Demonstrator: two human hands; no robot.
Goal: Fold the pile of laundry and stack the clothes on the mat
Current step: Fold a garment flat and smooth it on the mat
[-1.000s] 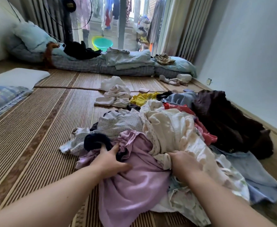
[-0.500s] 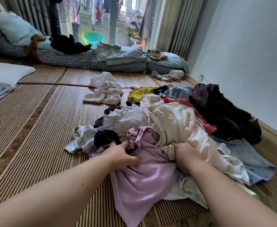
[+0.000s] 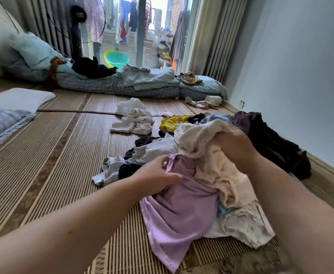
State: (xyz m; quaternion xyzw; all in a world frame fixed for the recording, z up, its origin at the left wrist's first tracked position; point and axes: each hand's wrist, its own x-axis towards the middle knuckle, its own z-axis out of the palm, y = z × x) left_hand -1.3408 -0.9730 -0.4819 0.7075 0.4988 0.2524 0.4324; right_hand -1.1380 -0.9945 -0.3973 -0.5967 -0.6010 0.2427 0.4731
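A loose pile of laundry lies on the woven straw mat. A lilac garment spreads at the front of the pile; my left hand grips its upper edge. My right hand holds a bunched cream garment lifted above the pile. Below lie a white dotted piece, a dark sock-like item, a yellow garment and a dark brown garment.
A crumpled white cloth lies apart, further back on the mat. Bedding and folded blankets line the window side, with a fan behind. A white pillow sits at the left. The wall runs close along the right.
My right hand has risen from the front of the pile, lifting the cream garment up and back. My left hand has stayed on the lilac garment's edge.
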